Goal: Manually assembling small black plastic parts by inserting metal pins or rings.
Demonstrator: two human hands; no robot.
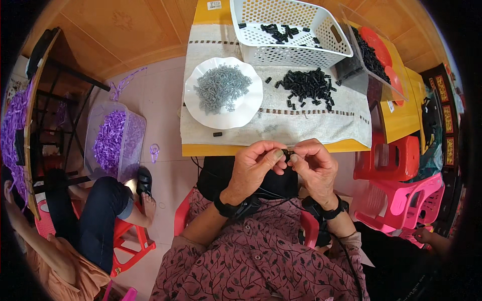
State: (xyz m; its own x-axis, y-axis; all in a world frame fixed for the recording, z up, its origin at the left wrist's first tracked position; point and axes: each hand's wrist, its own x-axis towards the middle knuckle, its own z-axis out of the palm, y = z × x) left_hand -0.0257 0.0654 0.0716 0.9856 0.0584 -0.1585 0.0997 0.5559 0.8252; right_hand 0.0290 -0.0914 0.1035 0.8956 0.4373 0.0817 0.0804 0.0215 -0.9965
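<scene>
My left hand [257, 168] and my right hand [317, 169] meet just off the table's front edge. Both are closed in a pinch on one small black plastic piece [287, 153], mostly hidden by fingertips. Beyond them on the cloth lies a loose pile of similar short black pieces [310, 86]. A white wavy-rimmed plate [255, 100] to the left bears a heap of tiny translucent grey parts [222, 88], too small to name exactly. One stray black piece [217, 134] rests on the cloth in front of the plate.
Behind the pile stands a white perforated basket [296, 56] with some black pieces inside. At right, a clear bin [394, 91] holds more, beside red round objects [375, 45]. Red stools [389, 160] stand right. Leftward are a tub of purple pieces [133, 150] and a seated person [98, 220]; another person's hand [424, 236] shows right.
</scene>
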